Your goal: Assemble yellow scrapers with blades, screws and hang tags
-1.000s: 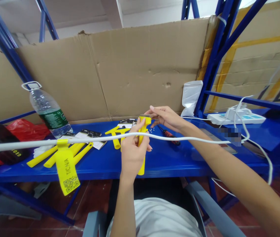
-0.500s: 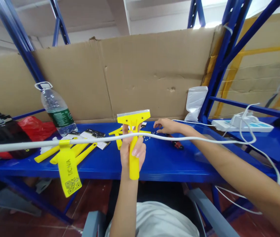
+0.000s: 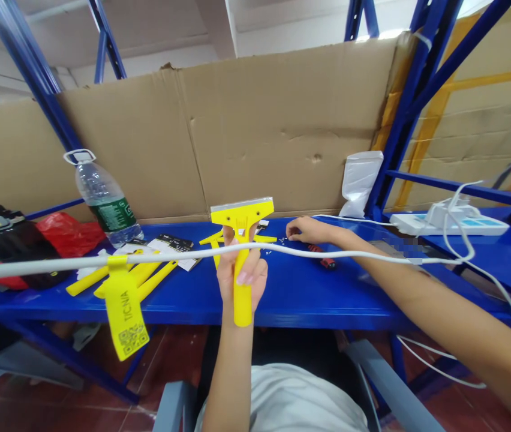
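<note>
My left hand (image 3: 250, 277) is closed around the handle of a yellow scraper (image 3: 243, 303), held upright above the table's front edge. Its wide head, with a blade along the top edge, points up and shows two dark holes. My right hand (image 3: 306, 229) rests at the back of the table, fingertips curled together beside small scattered bits that look like screws (image 3: 283, 240). Whatever those fingertips pinch is too small to see. Just below that wrist lies a red and black tool (image 3: 326, 262), perhaps a screwdriver. More yellow scraper parts (image 3: 216, 251) lie behind my left hand.
Several yellow handles (image 3: 159, 282) and black-and-white cards (image 3: 172, 243) lie on the left of the blue table (image 3: 291, 300). Beyond them stand a water bottle (image 3: 107, 201) and a black bottle (image 3: 12, 246). A white cable (image 3: 349, 253) crosses the view; a power strip (image 3: 489, 226) sits right.
My right hand's fingers have drawn closer together over the small bits. The scraper in my left hand has barely moved, while the view has shifted slightly.
</note>
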Demonstrator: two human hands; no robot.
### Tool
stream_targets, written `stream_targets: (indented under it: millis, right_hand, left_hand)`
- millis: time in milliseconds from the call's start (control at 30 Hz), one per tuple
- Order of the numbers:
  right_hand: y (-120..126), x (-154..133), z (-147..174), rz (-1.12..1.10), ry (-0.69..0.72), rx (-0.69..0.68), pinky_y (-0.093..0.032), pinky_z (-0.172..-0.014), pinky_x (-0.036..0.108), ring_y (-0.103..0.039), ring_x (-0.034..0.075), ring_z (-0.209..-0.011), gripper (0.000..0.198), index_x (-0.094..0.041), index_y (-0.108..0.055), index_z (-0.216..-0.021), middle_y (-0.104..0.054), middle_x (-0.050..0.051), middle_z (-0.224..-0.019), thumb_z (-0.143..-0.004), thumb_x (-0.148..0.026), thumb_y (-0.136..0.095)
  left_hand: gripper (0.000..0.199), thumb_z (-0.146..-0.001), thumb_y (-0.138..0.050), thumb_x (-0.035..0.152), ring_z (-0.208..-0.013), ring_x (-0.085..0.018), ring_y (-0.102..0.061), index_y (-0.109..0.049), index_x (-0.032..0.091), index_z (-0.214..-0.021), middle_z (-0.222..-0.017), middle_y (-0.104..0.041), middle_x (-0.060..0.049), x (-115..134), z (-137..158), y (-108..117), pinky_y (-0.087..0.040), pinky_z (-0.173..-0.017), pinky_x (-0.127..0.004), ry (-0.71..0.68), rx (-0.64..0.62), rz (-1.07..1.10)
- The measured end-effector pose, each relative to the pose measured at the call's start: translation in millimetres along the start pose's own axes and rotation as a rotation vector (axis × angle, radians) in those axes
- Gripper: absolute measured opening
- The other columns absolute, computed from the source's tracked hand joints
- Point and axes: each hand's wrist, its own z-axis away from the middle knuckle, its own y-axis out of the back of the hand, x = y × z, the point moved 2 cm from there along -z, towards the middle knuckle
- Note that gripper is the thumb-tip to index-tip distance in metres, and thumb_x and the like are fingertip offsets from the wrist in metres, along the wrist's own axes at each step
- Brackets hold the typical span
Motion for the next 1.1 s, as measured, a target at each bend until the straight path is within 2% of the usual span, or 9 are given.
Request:
stream_targets:
  millis: [133, 267, 367, 433, 533, 667, 967, 1100]
  right_hand:
    - [-1, -3, 5, -0.005, -0.012, 0.007, -0.051, -0.077, 0.030, -0.067, 0.019, -0.076, 0.009, -0.024, -0.076, -0.086, -0.081, 0.004, -0.091, -0.090, -0.018, -0.071]
    - [-3, -7, 6, 0.003, -0.035, 0.001, -0.048, -0.071, 0.031, -0.061, 0.017, -0.066, 0.011, -0.023, -0.072, -0.081, -0.078, 0.004, -0.084, -0.090, -0.017, -0.070]
    - [-4, -10, 7, 0.007, -0.038, 0.001, -0.047, -0.071, 0.031, -0.061, 0.017, -0.066, 0.015, -0.022, -0.069, -0.076, -0.077, 0.005, -0.080, -0.090, -0.016, -0.070]
    - [-3, -12, 7, 0.002, -0.035, 0.025, -0.047, -0.071, 0.030, -0.062, 0.018, -0.068, 0.013, -0.022, -0.070, -0.080, -0.077, 0.005, -0.081, -0.091, -0.016, -0.069]
    - [1, -13, 8, -0.014, -0.021, 0.093, -0.047, -0.074, 0.030, -0.065, 0.019, -0.072, 0.007, -0.020, -0.072, -0.090, -0.079, 0.006, -0.086, -0.094, -0.018, -0.067]
    - [7, -14, 7, -0.049, 0.025, 0.215, -0.051, -0.082, 0.032, -0.069, 0.021, -0.083, 0.008, -0.020, -0.073, -0.098, -0.081, 0.008, -0.096, -0.094, -0.021, -0.065]
    - [15, -20, 7, -0.197, 0.150, 0.484, -0.058, -0.099, 0.044, -0.074, 0.026, -0.098, 0.026, -0.024, -0.082, -0.109, -0.084, 0.010, -0.113, -0.100, -0.040, -0.063]
    - [23, -31, 13, -0.271, 0.180, 0.608, -0.059, -0.104, 0.046, -0.075, 0.027, -0.107, 0.032, -0.025, -0.082, -0.111, -0.083, 0.011, -0.118, -0.104, -0.048, -0.061]
  left_hand:
    - [0.038, -0.098, -0.072, 0.047, -0.044, 0.003, -0.006, -0.076, 0.039, -0.136, -0.152, -0.072, -0.008, 0, -1, -1, -0.011, -0.039, -0.024, 0.002, -0.036, -0.030]
    - [0.033, -0.101, -0.069, 0.045, -0.045, 0.002, -0.008, -0.076, 0.039, -0.132, -0.156, -0.070, -0.008, -1, 0, 4, -0.014, -0.039, -0.024, -0.006, -0.007, -0.026]
    - [0.031, -0.103, -0.067, 0.043, -0.045, 0.002, -0.010, -0.075, 0.039, -0.133, -0.156, -0.070, -0.008, -2, 0, 7, -0.017, -0.040, -0.023, 0.000, 0.012, -0.016]
    - [0.030, -0.104, -0.066, 0.042, -0.045, 0.002, -0.010, -0.075, 0.038, -0.132, -0.155, -0.071, -0.008, -2, 1, 7, -0.017, -0.040, -0.023, 0.001, 0.014, -0.011]
    - [0.028, -0.103, -0.067, 0.041, -0.045, 0.002, -0.011, -0.076, 0.036, -0.129, -0.151, -0.072, -0.009, -1, 0, 6, -0.018, -0.040, -0.021, 0.013, -0.007, 0.016]
    - [0.025, -0.101, -0.069, 0.037, -0.047, 0.004, -0.016, -0.077, 0.033, -0.125, -0.152, -0.072, -0.010, -1, -2, 2, -0.022, -0.042, -0.016, 0.069, -0.022, 0.050]
    - [0.028, -0.101, -0.074, 0.030, -0.052, 0.005, -0.031, -0.076, 0.033, -0.129, -0.160, -0.065, -0.008, -3, -8, -1, -0.037, -0.049, -0.008, 0.130, 0.033, 0.057]
    - [0.022, -0.107, -0.064, 0.025, -0.053, 0.005, -0.037, -0.075, 0.028, -0.126, -0.155, -0.067, -0.011, -6, -10, 1, -0.040, -0.050, -0.008, 0.184, 0.077, 0.115]
